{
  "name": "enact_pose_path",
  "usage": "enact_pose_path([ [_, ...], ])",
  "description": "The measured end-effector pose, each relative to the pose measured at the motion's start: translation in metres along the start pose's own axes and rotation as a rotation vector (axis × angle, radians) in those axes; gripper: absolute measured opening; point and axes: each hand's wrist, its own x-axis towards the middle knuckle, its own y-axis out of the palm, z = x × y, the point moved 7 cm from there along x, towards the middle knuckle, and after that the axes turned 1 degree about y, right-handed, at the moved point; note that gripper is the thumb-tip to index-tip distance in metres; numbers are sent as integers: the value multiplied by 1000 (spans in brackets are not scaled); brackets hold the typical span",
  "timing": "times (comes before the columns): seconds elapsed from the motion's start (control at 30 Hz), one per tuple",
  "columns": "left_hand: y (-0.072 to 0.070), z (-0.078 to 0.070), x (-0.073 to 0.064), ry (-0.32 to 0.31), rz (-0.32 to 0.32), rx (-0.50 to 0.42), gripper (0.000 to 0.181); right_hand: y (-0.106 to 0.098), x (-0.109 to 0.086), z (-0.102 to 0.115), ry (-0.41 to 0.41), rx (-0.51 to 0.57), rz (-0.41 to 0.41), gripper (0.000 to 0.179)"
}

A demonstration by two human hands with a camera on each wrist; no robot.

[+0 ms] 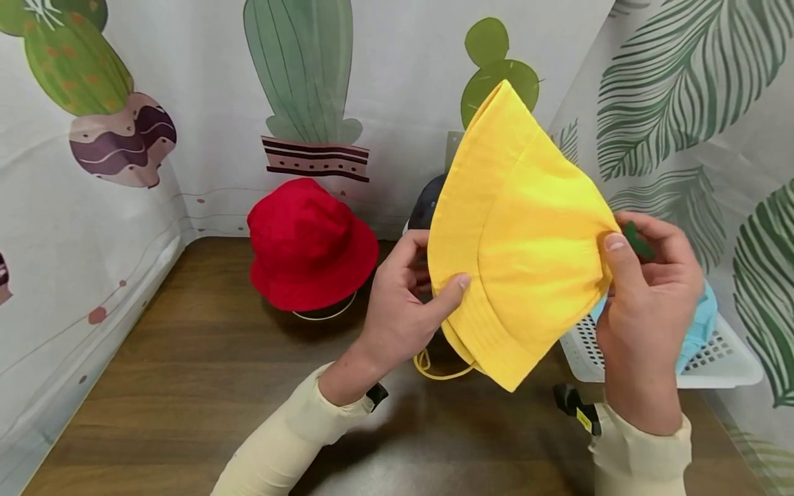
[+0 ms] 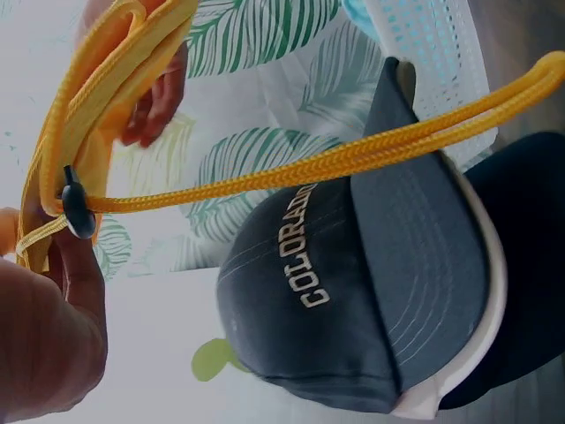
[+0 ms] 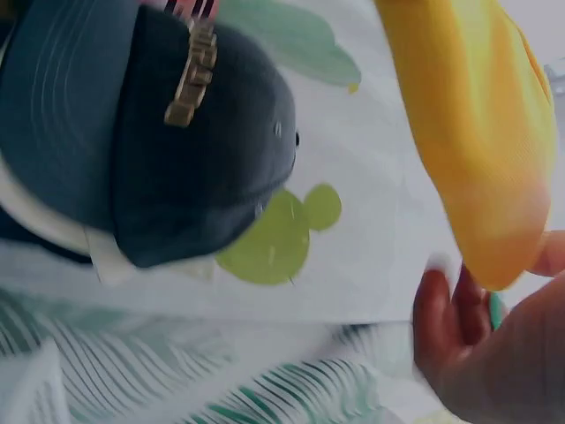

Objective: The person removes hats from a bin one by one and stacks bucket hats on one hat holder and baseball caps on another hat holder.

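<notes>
Both hands hold up a yellow bucket hat (image 1: 533, 227), folded flat and turned on its side, in front of the head camera. My left hand (image 1: 406, 296) pinches its brim, thumb on the near face. At the crown my right hand (image 1: 651, 296) pinches the cloth between thumb and fingers; a small green piece (image 1: 637, 241) shows beside those fingers. A yellow cord (image 2: 291, 168) with a black cord stopper (image 2: 78, 203) hangs from the hat, stretching across the left wrist view.
A red bucket hat (image 1: 310, 248) sits on a stand at the back left of the wooden table (image 1: 205, 386). Behind the yellow hat is a dark cap (image 2: 309, 291) lettered COLORADO. To the right, a white basket (image 1: 726, 365) holds something light blue (image 1: 701, 324).
</notes>
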Motion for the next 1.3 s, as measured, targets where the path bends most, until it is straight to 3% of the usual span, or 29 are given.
enact_pose_path([
  [0.17, -5, -5, 1, 35, -51, 57, 39, 9, -9, 23, -185, -205, -49, 32],
  [0.27, -7, -10, 1, 62, -72, 99, 39, 20, -19, 34, -242, -200, -47, 24],
  [0.43, -9, -21, 1, 134, -76, 200, 39, 47, -42, 34, -280, -91, 201, 14],
  [0.53, -10, -30, -1, 190, -82, 257, 39, 64, -57, 30, -288, -133, 377, 15],
  [0.63, -8, -39, -3, 234, -79, 285, 39, 77, -68, 27, -295, -237, 498, 14],
  [0.77, -2, -48, -6, 296, -37, 321, 39, 89, -76, 24, -259, -362, 614, 21],
  [0.9, 6, -53, -9, 373, 47, 407, 39, 93, -79, 20, -220, -391, 687, 32],
  [1.1, 15, -60, -11, 474, 157, 452, 46, 93, -77, 16, -235, -437, 682, 56],
  [1.3, 16, -66, -8, 493, 230, 398, 43, 91, -71, 17, -271, -383, 660, 51],
])
